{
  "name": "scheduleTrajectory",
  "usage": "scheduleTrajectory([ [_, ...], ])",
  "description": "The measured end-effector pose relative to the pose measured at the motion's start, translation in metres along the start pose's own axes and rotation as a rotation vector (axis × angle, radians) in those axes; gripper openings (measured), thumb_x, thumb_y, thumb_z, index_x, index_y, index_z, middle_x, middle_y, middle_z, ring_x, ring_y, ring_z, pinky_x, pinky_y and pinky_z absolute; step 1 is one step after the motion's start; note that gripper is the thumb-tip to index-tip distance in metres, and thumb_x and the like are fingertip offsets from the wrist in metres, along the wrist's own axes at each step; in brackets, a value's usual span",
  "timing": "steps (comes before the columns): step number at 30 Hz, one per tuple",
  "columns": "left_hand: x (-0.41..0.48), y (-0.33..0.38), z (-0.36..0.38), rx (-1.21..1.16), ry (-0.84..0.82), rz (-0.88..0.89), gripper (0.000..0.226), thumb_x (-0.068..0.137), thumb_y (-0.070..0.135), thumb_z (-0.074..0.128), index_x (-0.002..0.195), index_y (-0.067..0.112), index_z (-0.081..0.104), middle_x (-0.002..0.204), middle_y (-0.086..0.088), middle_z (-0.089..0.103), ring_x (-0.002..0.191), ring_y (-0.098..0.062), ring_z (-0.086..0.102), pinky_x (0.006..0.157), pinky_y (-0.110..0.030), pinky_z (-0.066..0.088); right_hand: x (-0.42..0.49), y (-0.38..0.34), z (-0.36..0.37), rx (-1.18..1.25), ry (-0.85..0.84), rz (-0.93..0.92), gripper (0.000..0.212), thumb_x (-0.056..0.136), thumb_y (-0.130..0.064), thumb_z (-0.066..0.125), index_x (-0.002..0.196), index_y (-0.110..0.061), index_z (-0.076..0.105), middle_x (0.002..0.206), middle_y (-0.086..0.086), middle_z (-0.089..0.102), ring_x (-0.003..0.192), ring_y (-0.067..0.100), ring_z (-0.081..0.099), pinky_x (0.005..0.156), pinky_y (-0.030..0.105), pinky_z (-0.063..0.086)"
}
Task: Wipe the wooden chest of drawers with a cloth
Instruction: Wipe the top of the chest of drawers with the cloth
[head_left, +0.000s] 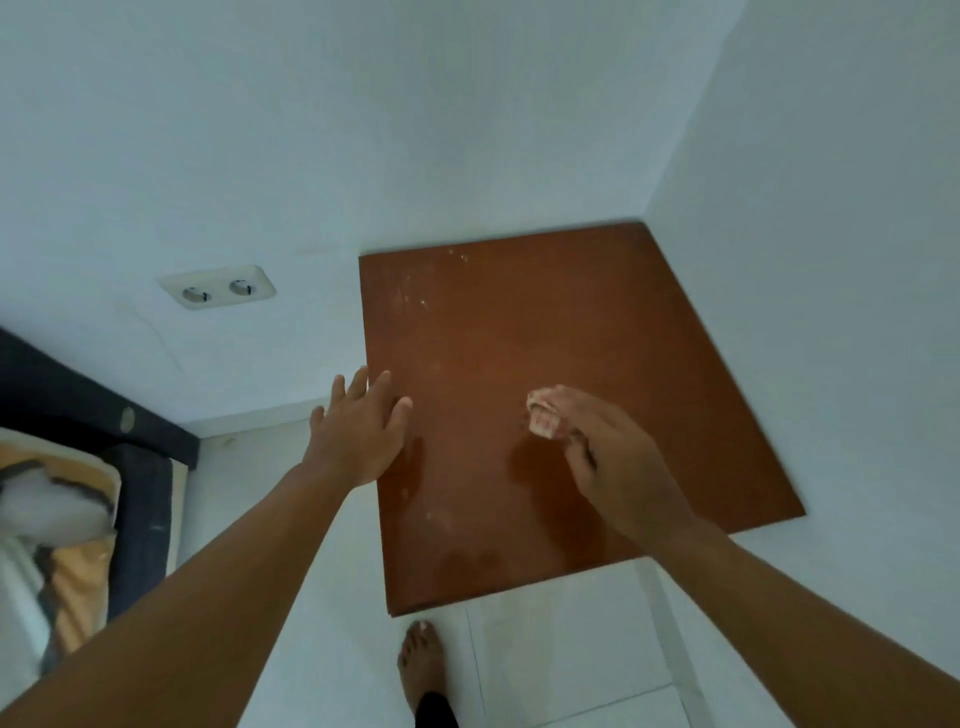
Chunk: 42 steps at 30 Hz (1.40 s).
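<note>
chest of drawers (519, 322) brown top, set in wall corner | right hand (597, 447) grips small cloth (543, 415) over top, contact unclear | left hand (358, 426) flat, fingers spread, at left edge | bare foot (422, 660) on tile below

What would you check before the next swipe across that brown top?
1. The right hand grips the cloth: ok.
2. The cloth touches the chest top: cannot tell.
3. The left hand is open at the left edge, beside the wiping path: ok.
4. The far-left corner is free of white specks: not ok.
5. The cloth is damp: cannot tell.
</note>
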<state>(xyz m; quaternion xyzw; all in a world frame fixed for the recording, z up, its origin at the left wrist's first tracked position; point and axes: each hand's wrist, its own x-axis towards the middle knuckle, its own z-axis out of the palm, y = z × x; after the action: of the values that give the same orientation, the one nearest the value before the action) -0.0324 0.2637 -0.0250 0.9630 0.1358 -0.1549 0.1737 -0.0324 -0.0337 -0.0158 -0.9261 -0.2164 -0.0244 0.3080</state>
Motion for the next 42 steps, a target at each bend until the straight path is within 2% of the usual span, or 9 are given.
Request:
scheduleTrajectory([
  [4,0.045,-0.013,-0.017,-0.007,0.012,0.029,0.063,0.104,0.053,0.03,0.16,0.026,0.021,0.17,-0.006,0.011,0.157,-0.032,0.003,0.122,-0.061,0.016,0.138,-0.012,0.045,-0.008,0.008,0.061,0.057,0.089,-0.01,0.048,0.145,-0.011,0.056,0.146,0.011,0.058,0.136,0.028,0.052,0.118,0.029,0.035],
  [10,0.132,-0.042,-0.032,-0.027,0.014,0.07,0.065,0.103,0.054,0.032,0.161,0.027,0.018,0.17,-0.002,0.009,0.157,-0.03,0.003,0.121,-0.059,0.018,0.29,-0.021,0.108,-0.025,-0.045,0.059,0.057,0.09,0.001,0.049,0.146,-0.01,0.052,0.147,0.013,0.054,0.134,0.033,0.05,0.116,0.032,0.032],
  [14,0.173,-0.05,-0.03,-0.024,0.004,0.092,0.066,0.104,0.051,0.031,0.162,0.025,0.014,0.17,0.0,0.01,0.157,-0.032,0.002,0.121,-0.06,0.019,0.331,-0.01,0.139,-0.07,-0.197,0.041,0.047,0.098,-0.031,0.045,0.141,-0.018,0.059,0.143,0.004,0.061,0.132,0.027,0.054,0.115,0.037,0.037],
  [16,0.18,-0.052,-0.024,-0.016,0.015,0.108,0.065,0.105,0.048,0.031,0.162,0.024,0.011,0.17,0.001,0.014,0.156,-0.032,0.003,0.12,-0.061,0.021,0.33,-0.004,0.155,-0.166,-0.268,-0.007,0.058,0.096,-0.049,0.032,0.145,-0.025,0.054,0.149,-0.002,0.055,0.14,0.024,0.046,0.121,0.044,0.027],
  [19,0.178,-0.051,-0.015,0.016,0.022,0.111,0.068,0.105,0.049,0.03,0.162,0.024,0.004,0.17,0.003,0.009,0.156,-0.032,0.0,0.119,-0.063,0.021,0.321,0.005,0.171,-0.355,-0.347,-0.023,0.059,0.104,-0.048,0.027,0.161,-0.031,0.023,0.168,-0.004,0.023,0.157,0.025,0.01,0.127,0.052,0.001],
  [23,0.178,-0.05,-0.018,0.065,-0.021,0.098,0.068,0.105,0.05,0.028,0.162,0.025,-0.001,0.17,0.006,0.001,0.157,-0.032,-0.004,0.118,-0.066,0.017,0.314,0.005,0.17,-0.358,-0.389,-0.014,0.06,0.107,-0.047,0.023,0.163,-0.034,0.006,0.173,-0.002,0.001,0.159,0.026,-0.008,0.127,0.053,-0.005],
  [28,0.178,-0.04,-0.025,0.113,-0.077,0.059,0.067,0.106,0.043,0.027,0.162,0.023,-0.005,0.17,0.006,-0.004,0.156,-0.033,-0.005,0.117,-0.068,0.015,0.258,-0.003,0.164,-0.317,-0.374,-0.004,0.073,0.093,-0.054,0.008,0.163,-0.033,0.01,0.173,0.001,0.002,0.159,0.028,-0.005,0.127,0.052,0.0],
  [32,0.168,-0.033,-0.027,0.039,-0.129,0.009,0.066,0.107,0.038,0.026,0.162,0.022,-0.006,0.17,0.006,-0.005,0.156,-0.032,-0.006,0.119,-0.067,0.013,0.199,-0.006,0.151,-0.333,-0.402,-0.029,0.07,0.096,-0.054,0.006,0.163,-0.034,0.003,0.173,-0.002,-0.004,0.158,0.024,-0.011,0.128,0.049,-0.004],
  [42,0.044,-0.034,0.041,-0.104,-0.014,-0.007,0.064,0.106,0.042,0.023,0.162,0.019,0.004,0.17,0.002,0.01,0.154,-0.033,0.015,0.117,-0.061,0.03,0.047,-0.017,0.127,-0.334,-0.424,-0.066,0.066,0.101,-0.052,0.012,0.163,-0.033,0.002,0.173,-0.003,-0.004,0.159,0.022,-0.011,0.128,0.051,-0.002],
])
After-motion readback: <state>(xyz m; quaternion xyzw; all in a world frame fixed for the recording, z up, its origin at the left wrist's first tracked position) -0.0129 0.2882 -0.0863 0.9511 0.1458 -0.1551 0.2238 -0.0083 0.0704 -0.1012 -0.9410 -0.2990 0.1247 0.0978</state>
